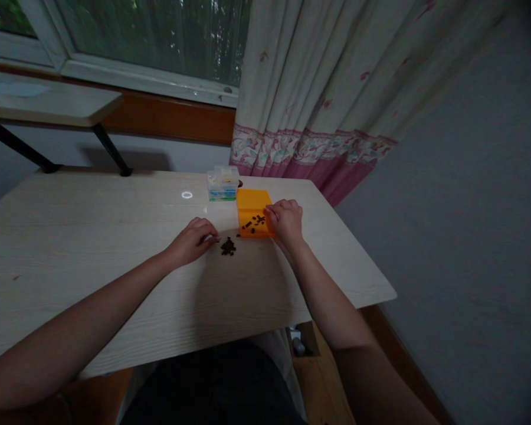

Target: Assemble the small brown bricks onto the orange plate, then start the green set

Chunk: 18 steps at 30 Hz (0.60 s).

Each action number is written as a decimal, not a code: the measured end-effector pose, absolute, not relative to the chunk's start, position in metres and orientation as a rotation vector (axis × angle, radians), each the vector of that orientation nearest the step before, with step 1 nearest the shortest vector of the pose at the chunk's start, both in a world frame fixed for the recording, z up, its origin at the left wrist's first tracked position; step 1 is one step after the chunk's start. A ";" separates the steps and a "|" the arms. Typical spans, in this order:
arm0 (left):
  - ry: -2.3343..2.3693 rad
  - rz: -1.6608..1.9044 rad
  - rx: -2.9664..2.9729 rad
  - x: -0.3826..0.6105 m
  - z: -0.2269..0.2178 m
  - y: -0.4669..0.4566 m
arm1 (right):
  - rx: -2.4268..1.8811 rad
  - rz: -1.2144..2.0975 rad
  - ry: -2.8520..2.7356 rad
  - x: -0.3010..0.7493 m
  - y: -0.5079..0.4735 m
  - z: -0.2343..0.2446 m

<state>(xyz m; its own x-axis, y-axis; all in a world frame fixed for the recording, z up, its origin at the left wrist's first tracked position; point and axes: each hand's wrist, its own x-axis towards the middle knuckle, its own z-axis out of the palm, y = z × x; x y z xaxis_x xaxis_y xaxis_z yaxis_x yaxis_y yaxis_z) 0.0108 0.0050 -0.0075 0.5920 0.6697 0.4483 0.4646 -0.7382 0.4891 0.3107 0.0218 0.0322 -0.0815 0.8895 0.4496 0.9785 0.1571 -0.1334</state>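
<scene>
A small heap of dark brown pieces [228,246] lies on the pale wooden table. Just left of the heap is my left hand [193,241], thumb and forefinger closed near its edge; what they pinch is too small to make out. Beyond the heap stands an open orange plastic box [253,199], with several more dark pieces [253,223] scattered in its front part. At the box's right side is my right hand [287,219], its fingers pinched together over the edge. Whether it grips the box or a small piece cannot be seen.
Directly behind the orange box is a clear plastic case [222,184] with blue, green and yellow contents. A raised shelf [48,103] on black legs stands at the back left. A curtain [301,136] hangs behind the table [115,218], and a wall rises on the right.
</scene>
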 end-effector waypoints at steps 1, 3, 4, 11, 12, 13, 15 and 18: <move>0.923 0.909 2.497 0.011 -0.008 0.006 | -1.738 -0.287 -2.018 0.308 0.020 0.034; 0.929 0.930 2.477 0.010 -0.010 0.007 | -1.662 -0.297 -2.035 0.302 0.016 0.036; 0.933 0.943 2.463 0.010 -0.010 0.008 | -1.628 -0.299 -2.043 0.298 0.014 0.036; 0.985 1.001 2.346 0.008 -0.011 0.011 | -1.402 -0.250 -2.158 0.275 -0.002 0.034; 0.993 0.997 2.335 0.008 -0.011 0.011 | -1.372 -0.238 -2.175 0.271 -0.004 0.033; 1.002 0.998 2.325 0.008 -0.011 0.011 | -1.340 -0.224 -2.192 0.268 -0.005 0.032; 1.016 1.004 2.308 0.008 -0.010 0.011 | -1.269 -0.193 -2.225 0.261 -0.008 0.030; 1.019 1.023 2.295 0.008 -0.009 0.010 | -1.179 -0.157 -2.276 0.252 -0.011 0.024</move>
